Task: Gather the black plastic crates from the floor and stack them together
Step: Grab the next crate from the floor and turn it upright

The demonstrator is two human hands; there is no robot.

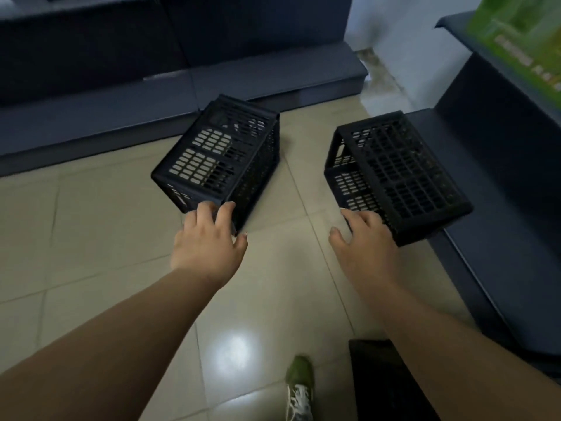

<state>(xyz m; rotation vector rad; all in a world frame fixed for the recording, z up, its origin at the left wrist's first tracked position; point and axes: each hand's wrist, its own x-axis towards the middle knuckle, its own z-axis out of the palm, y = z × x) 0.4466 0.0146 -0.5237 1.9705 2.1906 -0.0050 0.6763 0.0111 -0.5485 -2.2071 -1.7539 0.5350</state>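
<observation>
We see two black slotted plastic crates lying overturned on the beige tiled floor, well apart. The left crate sits at about eleven o'clock from frame centre, beside a dark grey step. The right crate sits at two o'clock, its far side against a dark grey ledge. Our left hand curls its fingers over the left crate's near corner, thumb spread. Our right hand lies open, fingers touching the right crate's near edge. A green shoe shows at six o'clock.
</observation>
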